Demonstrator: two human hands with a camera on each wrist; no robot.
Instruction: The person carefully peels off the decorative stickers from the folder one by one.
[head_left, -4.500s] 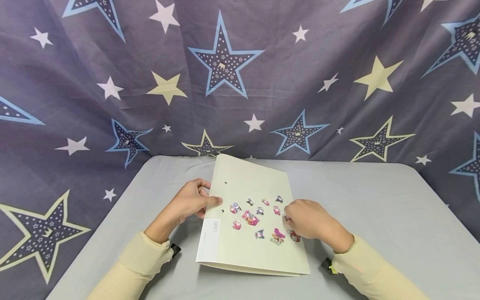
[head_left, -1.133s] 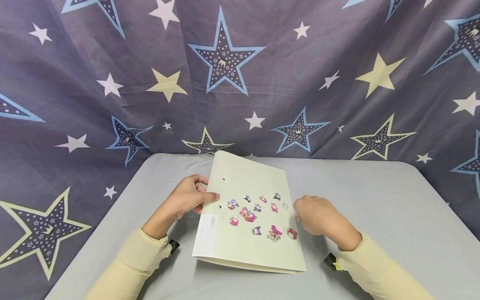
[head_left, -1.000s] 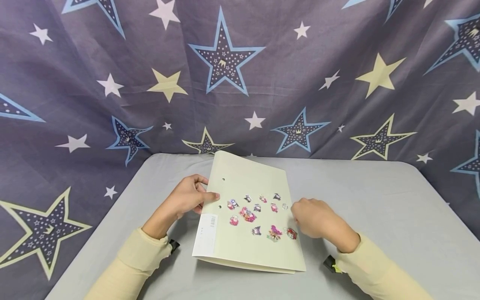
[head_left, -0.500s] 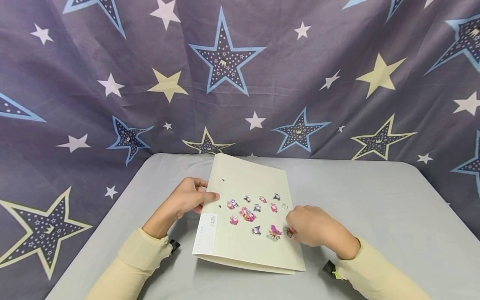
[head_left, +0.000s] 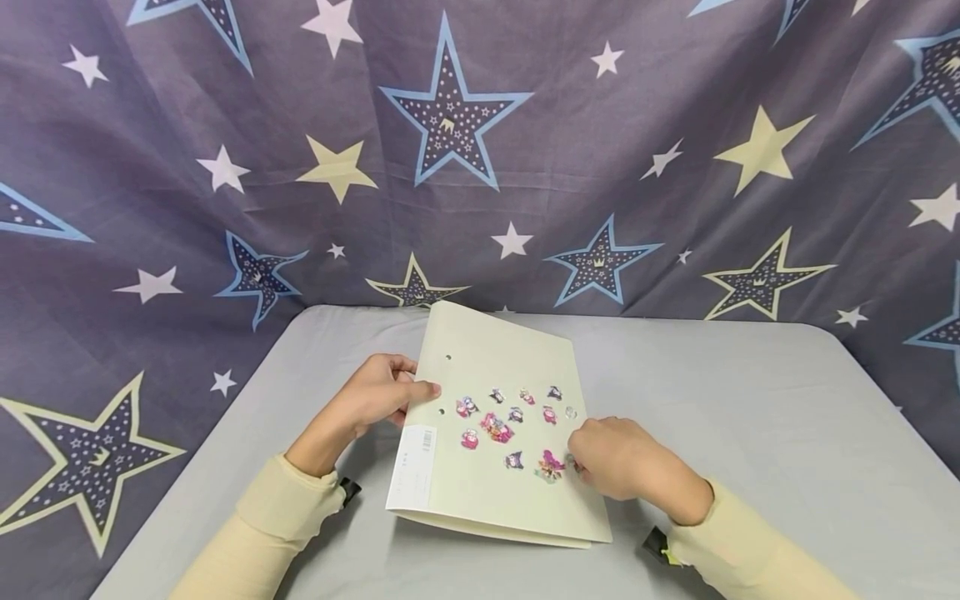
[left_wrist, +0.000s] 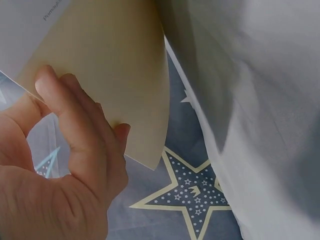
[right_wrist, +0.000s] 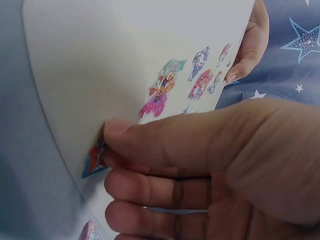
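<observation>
A cream folder [head_left: 498,350] with colourful character stickers stands tilted over the table. My left hand [head_left: 373,390] grips its left edge, thumb on the front and fingers behind, as the left wrist view also shows. My right hand [head_left: 618,454] is at the lower right of the cover. In the right wrist view its thumb and forefinger pinch a red sticker [right_wrist: 93,162] with a teal edge, one end lifted off the cover. Close by are a magenta sticker [head_left: 551,465] and a pale, nearly clear sticker [head_left: 571,412]. My right hand hides most of the red sticker in the head view.
Grey cloth covers the table [head_left: 720,392]. Behind hangs a dark curtain [head_left: 570,150] printed with stars. A white barcode label [head_left: 411,468] sits at the folder's lower left, below two punched holes.
My right hand left the pale sticker, drew off past the folder's right edge, then came down and left onto the red sticker and pinched it. My left hand keeps its grip.
</observation>
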